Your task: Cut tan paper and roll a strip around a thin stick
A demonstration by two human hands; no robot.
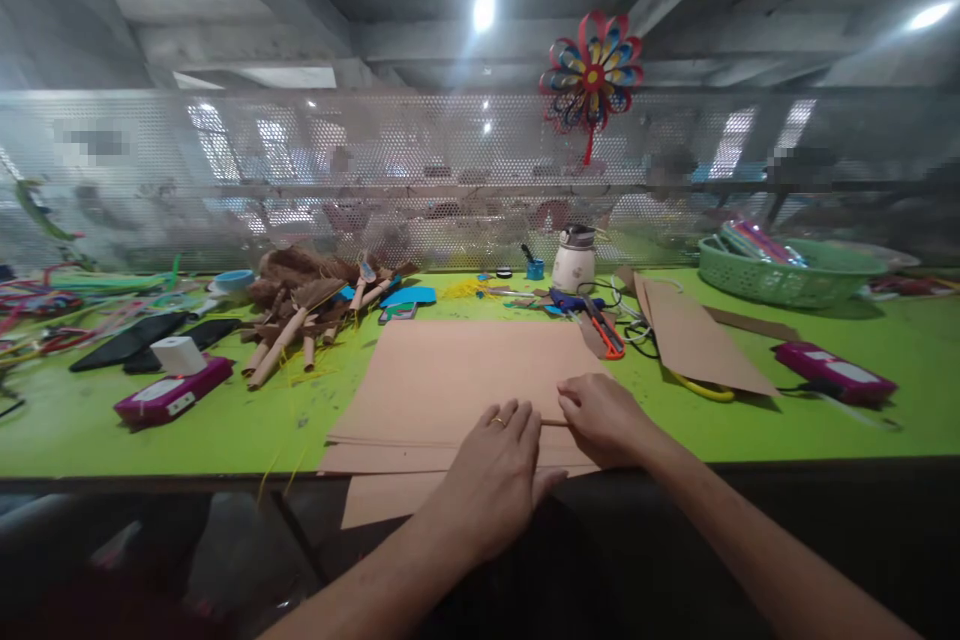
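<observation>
Sheets of brown kraft paper (465, 370) lie stacked in front of me, the lowest ones jutting past the table's near edge. Flat on the stack rests my left hand (499, 470), fingers stretched out, a ring on one of them. My right hand (604, 415) is closed, thumb and fingers pressed together at the paper's right side. Between the two hands runs a thin brown line (555, 422), a slim stick or a rolled paper edge; I cannot tell which. What sits inside the right fingers is hidden. An orange utility knife (609, 338) lies just beyond the paper.
Rolled brown paper tubes (289, 335) lie heaped at the left. Purple power strips (176, 390) sit on the green table (420, 410). A cream kettle-like jug (574, 265), a folded brown paper piece (697, 330) and a green basket (787, 272) stand behind. A perforated metal screen (465, 160) borders the back.
</observation>
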